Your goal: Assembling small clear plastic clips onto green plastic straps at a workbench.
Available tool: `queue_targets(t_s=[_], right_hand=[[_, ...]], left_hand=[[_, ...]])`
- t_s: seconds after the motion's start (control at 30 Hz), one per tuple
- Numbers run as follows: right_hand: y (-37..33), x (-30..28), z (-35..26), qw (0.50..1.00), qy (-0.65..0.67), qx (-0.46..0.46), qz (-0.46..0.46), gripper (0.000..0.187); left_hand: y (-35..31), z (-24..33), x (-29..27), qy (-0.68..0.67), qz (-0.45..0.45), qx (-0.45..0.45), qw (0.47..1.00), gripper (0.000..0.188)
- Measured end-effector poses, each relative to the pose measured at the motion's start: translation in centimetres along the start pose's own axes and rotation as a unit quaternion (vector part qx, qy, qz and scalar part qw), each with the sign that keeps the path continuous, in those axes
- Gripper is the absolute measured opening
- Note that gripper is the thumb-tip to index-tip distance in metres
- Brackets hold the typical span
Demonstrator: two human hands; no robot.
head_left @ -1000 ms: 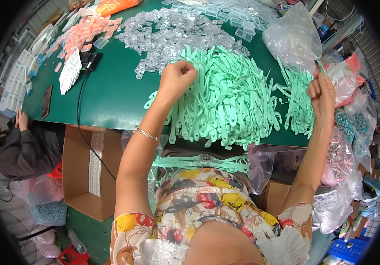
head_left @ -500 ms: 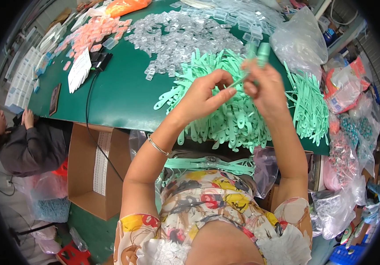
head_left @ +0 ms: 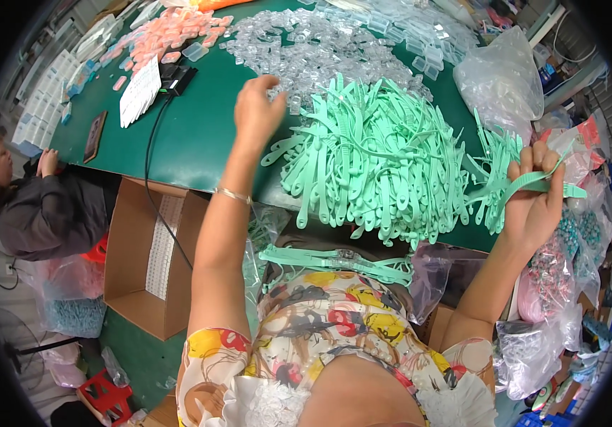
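Note:
My left hand point(head_left: 257, 117) reaches to the near-left edge of a pile of small clear plastic pieces point(head_left: 320, 46). Its thumb stands apart from the curled fingers, and no piece shows held between them. Off to the right, my right hand point(head_left: 534, 196) grips a mint-green plastic strap point(head_left: 526, 183), bent across the fingers with its ends sticking out. Between the hands lies a large heap of ridged mint-green straps point(head_left: 384, 164), some with rounded, holed ends. A smaller bunch of straps point(head_left: 494, 153) lies beside my right hand. More straps point(head_left: 334, 265) rest across my lap.
Coral-coloured pieces point(head_left: 171, 32), white cards point(head_left: 140, 92) and a black device point(head_left: 176, 80) with a cable occupy the table's left. A clear bag point(head_left: 498, 75) stands far right. Below the left edge is an open carton point(head_left: 132, 285); another person point(head_left: 43, 199) sits left.
My hands, close together over the strap heap before, have moved apart. The left went left to the clear pieces; the right swung right and nearer with a green strap. The view shifted slightly.

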State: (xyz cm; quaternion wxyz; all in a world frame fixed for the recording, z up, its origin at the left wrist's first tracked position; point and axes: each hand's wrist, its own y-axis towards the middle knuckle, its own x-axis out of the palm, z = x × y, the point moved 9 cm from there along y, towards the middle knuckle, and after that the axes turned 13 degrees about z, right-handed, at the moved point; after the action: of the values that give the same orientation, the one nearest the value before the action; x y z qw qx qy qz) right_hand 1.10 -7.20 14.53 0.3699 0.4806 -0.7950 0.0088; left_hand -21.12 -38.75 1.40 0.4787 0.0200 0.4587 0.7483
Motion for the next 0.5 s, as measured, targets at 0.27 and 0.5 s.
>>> queue_targets(t_s=[0.27,0.5], right_hand=[[-3.2,-0.9,2.4,0.995,-0.038,0.093,-0.01,0.025],[-7.4,-1.5,6.9,0.962,-0.184,0.196,-0.05,0.022]], left_hand=[[-1.1,-6.9,1.3,0.177,-0.091,-0.048,0.979,0.026],[-6.2,7.6,0.1,-0.407,-0.252,-0.245,0.843,0.014]])
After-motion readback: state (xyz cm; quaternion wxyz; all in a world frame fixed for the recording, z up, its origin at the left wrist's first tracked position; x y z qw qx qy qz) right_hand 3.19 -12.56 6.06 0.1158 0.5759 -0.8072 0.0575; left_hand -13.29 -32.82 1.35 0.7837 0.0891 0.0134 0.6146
